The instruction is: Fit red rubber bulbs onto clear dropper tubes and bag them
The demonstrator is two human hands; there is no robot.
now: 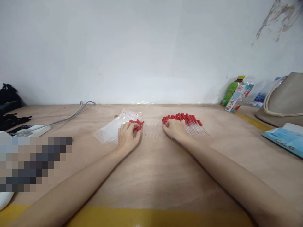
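My left hand (127,135) is closed over a small group of red rubber bulbs (139,123), and its thumb and fingertips pinch at one of them. Bare thin glass tubes (152,129) lie side by side between my hands. At their right end, my right hand (174,127) rests on the table with its fingers curled together; what they hold, if anything, is hidden. Behind and to the right of that hand lies a row of glass droppers (193,124) with red bulbs on their far ends. Clear plastic bags (111,127) lie flat, partly under my left hand.
On the right are a green bottle (233,91), a printed carton-like bottle (239,97), a beige bag (284,97) and a blue packet (284,138). A grey cable (68,118) and black items (11,116) lie left. A white wall (146,50) bounds the wooden table (151,176).
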